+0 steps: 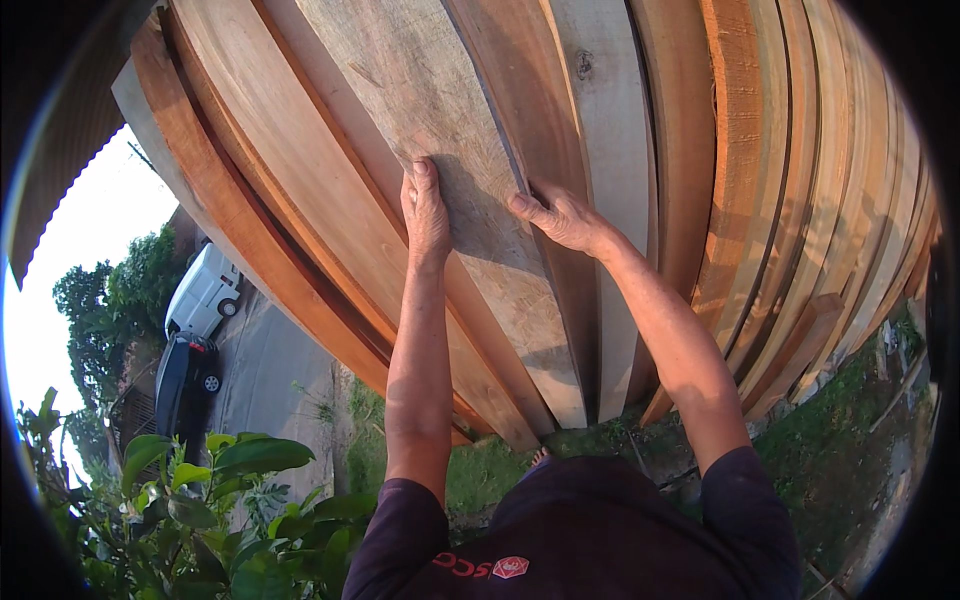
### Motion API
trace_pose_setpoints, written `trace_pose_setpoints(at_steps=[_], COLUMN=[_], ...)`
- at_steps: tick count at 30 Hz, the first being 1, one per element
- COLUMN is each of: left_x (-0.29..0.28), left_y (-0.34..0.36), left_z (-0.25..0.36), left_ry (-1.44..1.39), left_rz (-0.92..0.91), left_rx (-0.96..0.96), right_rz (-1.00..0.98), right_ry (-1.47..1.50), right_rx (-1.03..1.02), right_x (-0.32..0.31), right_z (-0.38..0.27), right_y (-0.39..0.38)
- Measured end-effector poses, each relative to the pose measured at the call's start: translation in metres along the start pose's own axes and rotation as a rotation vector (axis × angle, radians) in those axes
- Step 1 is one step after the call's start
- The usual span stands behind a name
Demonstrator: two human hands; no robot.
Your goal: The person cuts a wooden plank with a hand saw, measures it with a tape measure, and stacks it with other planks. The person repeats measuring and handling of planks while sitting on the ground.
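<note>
Left grip [427, 212]: Clamped on the left edge of a grey-brown plank [510, 300], thumb flat against its face.
Right grip [568, 220]: Closed on the opposite edge, thumb at the border, fingertips hard to make out.
Held timber: The grey-brown plank runs between the two grips, its top beyond view above them, its lower end beside the grass [480, 485] below. Its face is mottled and crossed by shadow.
Lumber row: Boards stand side by side to either hand. A reddish plank [185, 125] lines the far left; just right of the right grip is a pale grey board [603, 100] with a dark knot; farther right, a rough-sawn orange board [735, 120].
Short piece: A brown offcut [805, 345] leans against the row, below and right of the right grip.
Roadside: Well left of the left grip, a white van [207, 290] and a dark car [182, 385] sit on a grey road [275, 375].
Greenery: A leafy shrub [245, 520] fills the space below and left; trees [95, 310] rise behind the vehicles.
Overhead: A corrugated roof edge [65, 150] cuts across bright sky [70, 225], upper left of both grips.
</note>
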State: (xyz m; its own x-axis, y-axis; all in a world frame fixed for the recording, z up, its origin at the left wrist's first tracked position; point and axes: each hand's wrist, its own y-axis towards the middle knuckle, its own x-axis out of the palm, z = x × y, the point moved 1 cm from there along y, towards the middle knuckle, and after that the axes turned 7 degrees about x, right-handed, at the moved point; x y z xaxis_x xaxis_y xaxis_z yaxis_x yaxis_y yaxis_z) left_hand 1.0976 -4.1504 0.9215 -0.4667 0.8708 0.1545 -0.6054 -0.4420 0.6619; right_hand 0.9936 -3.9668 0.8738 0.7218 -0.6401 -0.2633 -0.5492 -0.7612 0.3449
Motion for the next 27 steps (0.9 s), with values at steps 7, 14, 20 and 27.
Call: trace_pose_setpoints(at_steps=[7,14,20,27], left_x=[0.01,0.022,0.022,0.025], left_y=[0.011,0.009,0.006,0.001], left_z=[-0.017,-0.002,0.0,0.012], left_ry=[0.074,0.088,0.106,0.105], left_rz=[-0.017,-0.025,-0.001,0.03], left_rx=[0.004,0.007,0.025,0.085], right_rz=[-0.073,-0.018,-0.01,-0.039], right_ry=[-0.009,0.058,0.044,0.033], right_rx=[0.108,-0.046,0.009,-0.079], right_x=[-0.022,-0.021,-0.021,-0.02], right_z=[0.005,-0.008,0.001,-0.009], right_y=[0.002,-0.004,-0.005,-0.011])
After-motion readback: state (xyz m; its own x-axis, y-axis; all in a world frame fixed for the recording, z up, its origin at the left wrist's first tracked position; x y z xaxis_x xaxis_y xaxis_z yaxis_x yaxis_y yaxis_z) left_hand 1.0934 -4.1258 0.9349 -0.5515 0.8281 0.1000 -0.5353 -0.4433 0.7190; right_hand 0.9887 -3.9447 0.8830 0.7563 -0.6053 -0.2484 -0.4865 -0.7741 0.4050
